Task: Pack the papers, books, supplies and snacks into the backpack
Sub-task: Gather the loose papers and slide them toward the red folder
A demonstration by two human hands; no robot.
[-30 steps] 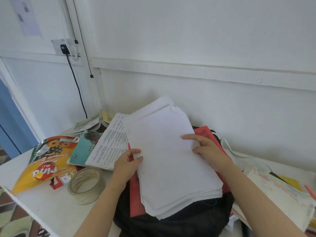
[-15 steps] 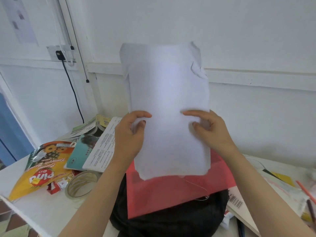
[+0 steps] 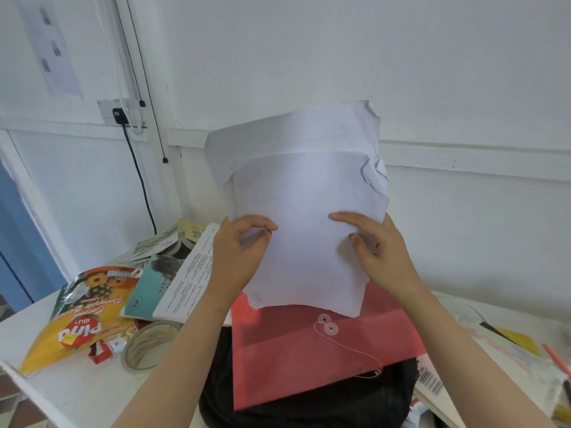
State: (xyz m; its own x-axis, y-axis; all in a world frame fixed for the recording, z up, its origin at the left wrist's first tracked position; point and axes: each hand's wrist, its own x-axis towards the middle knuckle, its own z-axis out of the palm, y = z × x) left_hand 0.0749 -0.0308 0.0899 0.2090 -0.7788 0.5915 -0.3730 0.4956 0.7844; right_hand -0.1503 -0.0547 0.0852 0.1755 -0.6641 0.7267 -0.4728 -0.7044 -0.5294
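I hold a stack of white papers (image 3: pixel 306 193) upright in front of me, its top right corner crumpled. My left hand (image 3: pixel 239 251) grips its left edge and my right hand (image 3: pixel 378 247) grips its right side. The stack's bottom edge hangs just above a red string-tie envelope folder (image 3: pixel 309 356), which lies on top of the black backpack (image 3: pixel 309 409) at the table's near edge.
On the white table (image 3: pixel 77 387) to the left lie a yellow Pina snack bag (image 3: pixel 77 316), small red candy wrappers (image 3: pixel 103 350), a roll of clear tape (image 3: pixel 148 344) and several books (image 3: pixel 173 279). More papers and a barcoded book (image 3: pixel 432 384) lie at the right. A wall stands close behind.
I lifted the paper stack off the red folder and stood it upright between both hands. In the last half second it has stayed upright, held by both hands.
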